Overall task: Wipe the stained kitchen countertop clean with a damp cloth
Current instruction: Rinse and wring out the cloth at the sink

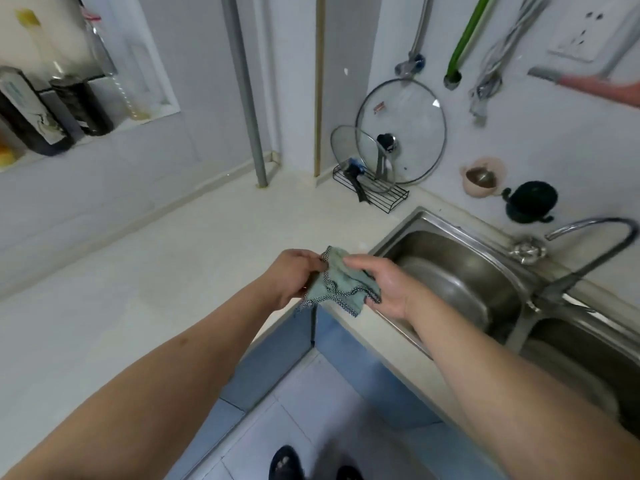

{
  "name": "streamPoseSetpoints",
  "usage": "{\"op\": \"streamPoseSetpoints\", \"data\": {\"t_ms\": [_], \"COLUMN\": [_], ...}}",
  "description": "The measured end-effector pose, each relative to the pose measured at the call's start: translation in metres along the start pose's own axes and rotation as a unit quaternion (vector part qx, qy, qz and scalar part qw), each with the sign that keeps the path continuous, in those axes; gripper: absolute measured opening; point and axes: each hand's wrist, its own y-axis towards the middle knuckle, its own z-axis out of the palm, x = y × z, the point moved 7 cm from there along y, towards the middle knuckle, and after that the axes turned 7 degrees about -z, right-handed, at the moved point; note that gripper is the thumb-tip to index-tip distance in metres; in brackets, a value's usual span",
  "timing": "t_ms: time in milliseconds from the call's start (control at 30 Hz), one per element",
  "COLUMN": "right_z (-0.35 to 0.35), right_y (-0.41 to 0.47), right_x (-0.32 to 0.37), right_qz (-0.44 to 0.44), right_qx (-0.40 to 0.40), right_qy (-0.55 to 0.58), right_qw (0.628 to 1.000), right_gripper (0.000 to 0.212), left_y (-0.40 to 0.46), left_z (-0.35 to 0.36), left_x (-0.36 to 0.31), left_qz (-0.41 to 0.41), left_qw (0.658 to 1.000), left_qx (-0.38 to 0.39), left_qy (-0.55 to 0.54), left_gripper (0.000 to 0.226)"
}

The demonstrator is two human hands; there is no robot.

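— Beneath and to the left of both hands, what lies there?

— A pale L-shaped surface (156,271), stretching away to the tiled wall. Its inner corner sits right under the hands.

— And to the right of them?

— A steel double sink (460,271), its near basin just beside the right hand (384,289), with a curved faucet (595,244) well beyond it.

— Farther out past the hands?

— A big glass pot lid (401,129) leans on the wall, a smaller lid (360,157) in front of it, both standing in a black wire rack (374,194). Off to the far left, dark bottles (45,112) stand in a wall niche.

— What do the hands have?

— A green cloth (337,282) with a dark checked border, bunched up between them, held in the air over the surface's corner edge, not touching it.

— How is each grip?

— The left hand (298,275) has its fingers curled on the cloth's left side, pinching it. The right hand grasps the cloth's right side, thumb on top, fingers curled underneath.

— Any stain visible near them?

— A faint darker patch shows on the surface to the left of the left hand; whether it is stain or shadow, I cannot tell.
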Motion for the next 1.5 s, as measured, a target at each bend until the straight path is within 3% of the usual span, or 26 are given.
{"op": "streamPoseSetpoints", "data": {"t_ms": [100,233,300,400,500,600,767,1033,1167,1267,1367,1500], "right_z": [-0.043,-0.079,-0.086,-0.101,-0.119,-0.146,-0.193,-0.265,-0.317,-0.361,-0.398,-0.428], "right_y": [-0.001,-0.012,-0.019,-0.040,-0.067,-0.097,-0.133,-0.163,-0.181,-0.195,-0.206,-0.211], "right_x": [0.008,0.029,0.037,0.052,0.066,0.069,0.064,0.081,0.080,0.078,0.079,0.084], "right_qz": [-0.019,-0.073,-0.088,-0.127,-0.152,-0.180,-0.185,-0.190,-0.110,-0.049,-0.001,0.037], "right_qx": [-0.153,-0.285,-0.312,-0.367,-0.412,-0.447,-0.457,-0.455,-0.479,-0.494,-0.476,-0.436], "right_qy": [-0.104,-0.097,-0.123,-0.161,-0.224,-0.200,-0.103,-0.092,-0.240,-0.368,-0.460,-0.576], "right_qw": [0.983,0.951,0.938,0.907,0.870,0.853,0.864,0.865,0.837,0.787,0.749,0.691], "right_gripper": [0.023,0.023,0.026,0.026,0.030,0.029,0.005,0.008,0.005,0.014,0.004,0.036], "left_y": [0.022,0.053,0.061,0.074,0.083,0.084,0.078,0.086,0.097,0.107,0.113,0.115], "left_z": [0.007,0.031,0.043,0.078,0.109,0.143,0.198,0.279,0.307,0.326,0.339,0.355], "left_x": [-0.014,-0.026,-0.027,-0.031,-0.040,-0.048,-0.053,-0.058,-0.055,-0.050,-0.044,-0.041], "left_qz": [-0.006,-0.022,-0.024,-0.017,0.015,0.028,0.010,-0.014,-0.018,-0.033,-0.051,-0.068], "left_qw": [1.000,0.998,0.996,0.982,0.982,0.979,0.971,0.975,0.983,0.990,0.994,0.994], "left_qx": [0.006,0.051,0.088,0.171,0.173,0.199,0.237,0.218,0.166,0.126,0.090,0.076], "left_qy": [-0.018,-0.009,-0.005,0.076,0.078,0.037,0.026,0.032,0.070,0.051,0.037,0.024], "left_gripper": [0.017,0.013,0.012,0.035,0.019,0.012,0.010,0.022,0.021,0.016,0.017,0.018]}}
